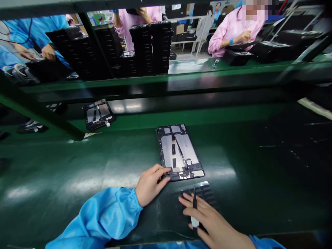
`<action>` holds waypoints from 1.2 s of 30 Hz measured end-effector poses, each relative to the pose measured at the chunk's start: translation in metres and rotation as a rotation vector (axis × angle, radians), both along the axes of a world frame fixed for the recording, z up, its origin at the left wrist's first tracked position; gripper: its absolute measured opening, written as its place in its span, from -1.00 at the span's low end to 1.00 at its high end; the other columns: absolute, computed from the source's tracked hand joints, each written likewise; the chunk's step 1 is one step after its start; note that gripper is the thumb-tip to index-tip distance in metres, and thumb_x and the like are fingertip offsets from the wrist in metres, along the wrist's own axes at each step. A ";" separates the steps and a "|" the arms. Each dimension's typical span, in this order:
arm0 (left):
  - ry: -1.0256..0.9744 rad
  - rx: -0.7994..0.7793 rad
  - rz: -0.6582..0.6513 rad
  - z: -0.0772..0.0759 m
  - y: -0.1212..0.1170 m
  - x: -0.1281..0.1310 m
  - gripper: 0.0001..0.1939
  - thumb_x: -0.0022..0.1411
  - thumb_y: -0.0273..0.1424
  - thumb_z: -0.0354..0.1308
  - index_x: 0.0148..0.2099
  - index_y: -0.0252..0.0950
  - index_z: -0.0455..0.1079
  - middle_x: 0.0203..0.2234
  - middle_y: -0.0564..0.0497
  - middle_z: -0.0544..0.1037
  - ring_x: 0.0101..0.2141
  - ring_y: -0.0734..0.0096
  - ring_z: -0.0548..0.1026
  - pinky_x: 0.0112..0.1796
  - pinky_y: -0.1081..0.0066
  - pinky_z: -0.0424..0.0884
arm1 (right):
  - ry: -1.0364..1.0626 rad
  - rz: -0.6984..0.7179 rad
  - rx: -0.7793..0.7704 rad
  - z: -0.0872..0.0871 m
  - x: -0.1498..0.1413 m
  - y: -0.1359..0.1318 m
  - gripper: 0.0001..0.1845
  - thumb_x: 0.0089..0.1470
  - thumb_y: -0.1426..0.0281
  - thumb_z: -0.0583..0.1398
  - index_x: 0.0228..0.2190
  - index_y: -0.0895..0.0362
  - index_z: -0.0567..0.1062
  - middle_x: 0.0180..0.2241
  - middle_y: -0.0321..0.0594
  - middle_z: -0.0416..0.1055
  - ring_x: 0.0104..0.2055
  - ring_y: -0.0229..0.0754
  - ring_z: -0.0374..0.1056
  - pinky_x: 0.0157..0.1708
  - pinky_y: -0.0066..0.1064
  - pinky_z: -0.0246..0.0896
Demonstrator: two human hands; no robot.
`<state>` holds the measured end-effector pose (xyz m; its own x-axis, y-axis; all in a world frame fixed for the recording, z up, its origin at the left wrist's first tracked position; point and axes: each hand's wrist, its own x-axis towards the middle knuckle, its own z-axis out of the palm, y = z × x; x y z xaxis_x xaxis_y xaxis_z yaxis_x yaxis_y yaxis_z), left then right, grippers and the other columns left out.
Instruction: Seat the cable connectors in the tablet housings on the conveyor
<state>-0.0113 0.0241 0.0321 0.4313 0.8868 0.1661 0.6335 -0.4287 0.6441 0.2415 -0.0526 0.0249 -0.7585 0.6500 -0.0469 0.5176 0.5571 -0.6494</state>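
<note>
An opened tablet, its inner metal plates, ribbon cable and small circuit board exposed, lies on the green bench in front of me. My left hand grips its near left corner, thumb at the lower edge and fingertips on the frame. Dark tweezers with a pale section rest between the fingers of my right hand, pointing away from me. Beneath those fingers is a clear sheet with dark strips on it, just below the tablet. The right hand is apart from the tablet.
A second opened tablet lies at the back left, past a green post. A dark conveyor belt runs across behind. Stacks of black trays stand beyond it, where co-workers in pink and blue sleeves handle parts.
</note>
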 end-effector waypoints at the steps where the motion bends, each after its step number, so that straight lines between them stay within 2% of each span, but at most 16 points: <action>1: -0.008 -0.003 0.001 0.001 0.001 0.001 -0.78 0.31 -0.34 0.11 -0.01 -0.18 0.44 -0.27 0.08 0.47 -0.38 0.61 0.43 -0.31 0.57 0.34 | -0.009 -0.007 -0.027 0.001 -0.001 -0.005 -0.47 -0.01 0.62 0.08 0.03 0.12 0.38 0.25 -0.12 0.12 0.32 -0.02 0.00 0.23 -0.07 0.09; 3: -0.044 -0.016 0.002 0.002 0.002 0.002 -0.83 0.31 -0.36 0.10 -0.10 -0.18 0.48 -0.29 0.09 0.49 -0.33 0.60 0.46 -0.28 0.58 0.34 | 0.020 -0.056 -0.054 0.003 -0.002 -0.008 -0.56 0.07 0.56 0.12 0.01 0.10 0.39 0.22 -0.12 0.18 0.29 -0.03 0.07 0.21 -0.11 0.15; 5: -0.093 -0.047 -0.001 0.003 0.002 0.002 -0.85 0.32 -0.38 0.09 -0.15 -0.18 0.50 -0.29 0.10 0.51 -0.28 0.59 0.48 -0.25 0.60 0.34 | 0.120 -0.147 -0.048 0.007 -0.002 -0.002 -0.65 0.13 0.50 0.14 -0.02 0.08 0.39 0.13 -0.14 0.32 0.19 -0.08 0.24 0.13 -0.21 0.25; 7: -0.139 -0.098 0.004 0.005 0.001 0.004 -0.85 0.31 -0.39 0.10 -0.15 -0.19 0.50 -0.30 0.10 0.52 -0.31 0.62 0.48 -0.26 0.61 0.34 | 0.256 -0.275 -0.008 0.013 -0.003 0.014 -0.72 0.17 0.48 0.15 -0.06 0.06 0.40 0.01 -0.18 0.43 0.04 -0.16 0.38 0.02 -0.32 0.34; 10: -0.207 -0.196 0.045 0.006 -0.002 0.007 -0.87 0.27 -0.42 0.12 -0.19 -0.22 0.51 -0.33 0.09 0.52 -0.42 0.66 0.43 -0.37 0.64 0.30 | 0.343 -0.409 0.038 0.023 -0.009 0.048 -0.76 0.21 0.47 0.14 -0.08 0.04 0.43 -0.11 -0.21 0.48 -0.09 -0.17 0.42 -0.09 -0.33 0.35; 14: -0.313 -0.371 0.135 0.004 -0.004 0.013 -0.90 0.22 -0.42 0.15 -0.24 -0.31 0.47 -0.44 0.08 0.48 -0.53 0.68 0.32 -0.49 0.66 0.22 | 0.339 -0.353 -0.062 0.028 -0.030 0.085 -0.75 0.15 0.54 0.15 -0.14 0.08 0.46 -0.18 -0.20 0.48 -0.12 -0.14 0.40 -0.14 -0.34 0.30; 17: -0.365 -0.461 0.164 0.001 -0.004 0.015 -0.86 0.22 -0.37 0.16 -0.22 -0.34 0.44 -0.46 0.07 0.47 -0.55 0.68 0.28 -0.53 0.67 0.19 | 0.401 -0.338 -0.129 0.022 -0.043 0.094 -0.80 0.09 0.56 0.19 -0.23 0.10 0.45 -0.25 -0.27 0.48 -0.19 -0.19 0.40 -0.20 -0.42 0.26; 19: -0.354 -0.438 0.157 0.001 -0.005 0.013 -0.84 0.23 -0.35 0.16 -0.18 -0.33 0.43 -0.44 0.07 0.48 -0.54 0.69 0.28 -0.52 0.67 0.20 | 0.429 -0.379 -0.143 0.017 -0.048 0.094 -0.85 0.09 0.54 0.20 -0.26 0.11 0.44 -0.29 -0.28 0.48 -0.23 -0.22 0.40 -0.24 -0.45 0.25; 22: -0.269 -0.293 0.111 0.001 -0.005 0.009 -0.81 0.22 -0.36 0.19 -0.11 -0.27 0.45 -0.37 0.06 0.47 -0.52 0.69 0.30 -0.46 0.65 0.24 | 0.451 -0.417 -0.146 0.012 -0.048 0.090 -0.87 0.09 0.53 0.20 -0.27 0.12 0.43 -0.29 -0.28 0.47 -0.24 -0.23 0.40 -0.24 -0.46 0.24; 25: -0.217 -0.177 0.062 0.002 -0.005 0.006 -0.84 0.26 -0.35 0.17 -0.12 -0.24 0.47 -0.34 0.05 0.46 -0.47 0.67 0.33 -0.40 0.63 0.28 | 0.449 -0.412 -0.138 0.012 -0.046 0.089 -0.86 0.08 0.55 0.21 -0.28 0.13 0.42 -0.32 -0.29 0.47 -0.25 -0.23 0.39 -0.25 -0.47 0.22; 33: -0.125 -0.198 0.046 0.006 -0.006 0.005 -0.89 0.27 -0.38 0.16 -0.23 -0.25 0.50 -0.39 0.05 0.42 -0.45 0.64 0.35 -0.42 0.61 0.27 | 0.396 -0.320 -0.204 0.021 -0.042 0.092 -0.83 0.10 0.54 0.19 -0.23 0.11 0.42 -0.34 -0.29 0.46 -0.25 -0.21 0.36 -0.23 -0.43 0.20; 36: -0.061 -0.181 0.044 0.008 -0.007 0.006 -0.92 0.26 -0.40 0.16 -0.24 -0.25 0.49 -0.40 0.07 0.39 -0.47 0.65 0.33 -0.44 0.61 0.25 | 0.389 -0.336 -0.150 0.017 -0.044 0.090 -0.78 0.08 0.59 0.16 -0.22 0.10 0.42 -0.35 -0.30 0.45 -0.23 -0.19 0.35 -0.21 -0.41 0.18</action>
<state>-0.0056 0.0174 0.0398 0.3854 0.9224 0.0263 0.6068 -0.2748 0.7458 0.1980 0.0374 0.0421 -0.4895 0.8678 0.0853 0.3566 0.2885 -0.8886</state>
